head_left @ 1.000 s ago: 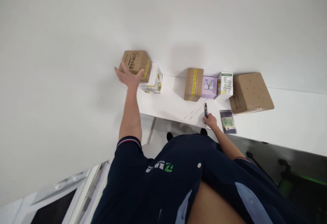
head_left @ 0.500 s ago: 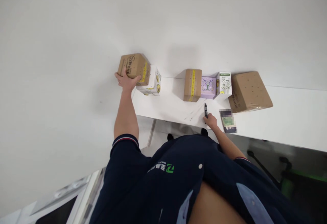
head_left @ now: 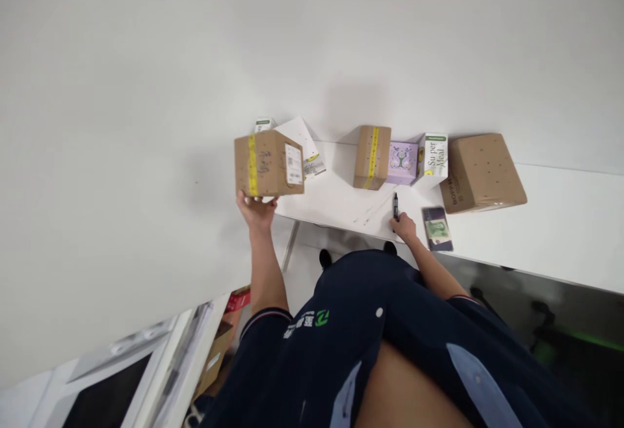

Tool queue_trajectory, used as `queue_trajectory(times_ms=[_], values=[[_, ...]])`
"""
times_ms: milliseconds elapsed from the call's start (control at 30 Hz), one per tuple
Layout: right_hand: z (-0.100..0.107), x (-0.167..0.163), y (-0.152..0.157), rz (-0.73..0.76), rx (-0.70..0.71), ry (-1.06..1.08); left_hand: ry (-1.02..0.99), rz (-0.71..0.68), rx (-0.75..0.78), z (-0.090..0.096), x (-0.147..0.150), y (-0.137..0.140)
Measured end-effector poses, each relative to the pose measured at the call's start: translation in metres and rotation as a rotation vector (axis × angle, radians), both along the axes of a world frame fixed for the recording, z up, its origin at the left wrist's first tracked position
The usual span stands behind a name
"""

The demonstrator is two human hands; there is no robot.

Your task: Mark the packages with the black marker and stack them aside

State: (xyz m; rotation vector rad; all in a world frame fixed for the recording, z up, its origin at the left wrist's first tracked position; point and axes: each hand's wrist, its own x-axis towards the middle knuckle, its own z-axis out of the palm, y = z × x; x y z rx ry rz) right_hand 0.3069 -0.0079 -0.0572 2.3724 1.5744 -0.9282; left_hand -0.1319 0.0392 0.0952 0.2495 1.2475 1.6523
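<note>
My left hand [head_left: 257, 211] grips a cardboard box [head_left: 280, 164] from below, its fingers under the lower edge. Yellow tape runs round this box, and a white label shows on its right side. Behind it, partly hidden, stand white cartons [head_left: 298, 134] with green and yellow print. My right hand [head_left: 404, 227] is closed around a black marker pen [head_left: 395, 205], tip pointing away from me, near the front edge of the white table [head_left: 336, 200]. Just right of that hand lies a dark flat item with a green banknote-like picture [head_left: 438, 228].
A second taped cardboard box [head_left: 372, 157], a purple box [head_left: 402, 162], a white Super Meal carton [head_left: 433, 159] and a large cardboard box [head_left: 482, 172] line the back of the table against the wall. White equipment [head_left: 141, 356] stands at the lower left.
My left hand has turned the cardboard box and brought it rightward and closer to me, so its label now shows. My right hand still holds the marker pen, almost unmoved.
</note>
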Motion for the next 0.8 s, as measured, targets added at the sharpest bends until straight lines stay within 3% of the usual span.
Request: queue_trajectory(times_ms=[167,267,367,500,667,800], values=[[-0.001,0.003,0.001,-0.021,0.007,-0.006,-0.146,-0.096,-0.273,-0.057,0.084,-0.074],[-0.001,0.004,0.001,-0.032,0.006,-0.011,-0.064,-0.219,-0.358,-0.086,0.138,-0.088],[-0.001,0.005,0.001,-0.037,0.004,-0.015,0.186,-0.367,-0.408,-0.103,0.174,-0.086],[0.000,0.005,0.001,-0.055,0.011,-0.010,0.491,-0.462,-0.419,-0.102,0.188,-0.078],[0.003,0.002,0.000,-0.067,0.012,0.004,1.019,-0.479,-0.189,-0.076,0.195,-0.081],[0.005,0.000,-0.001,-0.072,0.014,0.004,1.161,-0.660,-0.081,-0.065,0.218,-0.091]])
